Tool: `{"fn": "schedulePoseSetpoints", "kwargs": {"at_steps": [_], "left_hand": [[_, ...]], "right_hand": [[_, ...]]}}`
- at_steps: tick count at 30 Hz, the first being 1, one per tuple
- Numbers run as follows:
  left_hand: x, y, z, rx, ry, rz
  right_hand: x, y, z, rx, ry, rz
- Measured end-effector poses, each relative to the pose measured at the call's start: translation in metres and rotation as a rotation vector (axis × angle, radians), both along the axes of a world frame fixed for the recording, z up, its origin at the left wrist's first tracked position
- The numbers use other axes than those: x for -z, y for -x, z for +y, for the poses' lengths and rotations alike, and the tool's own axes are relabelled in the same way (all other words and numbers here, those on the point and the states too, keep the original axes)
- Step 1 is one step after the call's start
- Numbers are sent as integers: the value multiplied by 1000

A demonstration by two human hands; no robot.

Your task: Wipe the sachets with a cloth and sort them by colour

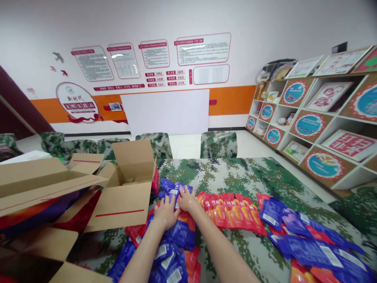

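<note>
Both hands sit at the far end of the heap, close by the open box (126, 188); the left hand (166, 212) lies palm-down with fingers spread flat on the purple packets (171, 188), pressing rather than clutching; the right hand (187, 198) rests just beside it, fingertips curled over the edge of the same small stack, seemingly pinching one or two; whether it has a firm grip I cannot tell.

The packets look slick and lie overlapped, so I'd judge the stack could slide apart under the palms; a sleeveless forearm sweeping back could drag the loose ones beneath it (173, 251) off the near edge of the camouflage table (235, 173); the box's raised flap stands near enough to catch a packet going in, or to be knocked.

Counting: two hands; one open box by them, plus a second larger carton (38, 184) to the left; a fanned row of red packets (229, 210), roughly eight; the purple ones right (309, 239) and under the arms overlap too much to count, perhaps a dozen or more each; camouflage chairs (218, 143) behind, four or so.
</note>
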State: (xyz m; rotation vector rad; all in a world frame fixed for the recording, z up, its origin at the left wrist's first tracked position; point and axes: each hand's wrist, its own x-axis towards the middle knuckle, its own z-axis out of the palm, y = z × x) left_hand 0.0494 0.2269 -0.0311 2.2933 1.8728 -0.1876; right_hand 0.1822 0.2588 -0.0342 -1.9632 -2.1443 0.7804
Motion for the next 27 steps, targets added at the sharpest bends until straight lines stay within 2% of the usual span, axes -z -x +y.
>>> {"fn": "schedulePoseSetpoints", "kwargs": {"at_steps": [3,6,12,17,20,22,24,27], "left_hand": [[-8,7,-22,-4,-3,21],[-16,12,-45,11,-11,17],[-34,16,-98,69,31,-38],[-61,10,-131,118,-33,-50],[-71,-5,-127,134,-77,-72],[-70,-17,-114,152,-101,-98],[-62,-29,-98,157,-91,-120],[-44,-37,-77,150,-23,-128]], "right_hand": [[2,17,-22,68,4,44],[1,23,-44,5,-53,104],[-5,5,-92,-118,-96,160],[-16,-13,-142,-148,-60,191],[-25,-19,-172,-155,-103,223],[-31,-23,-183,-170,-175,262],[-35,-30,-184,-126,-248,278],[-37,-39,-165,-10,-319,207]]}}
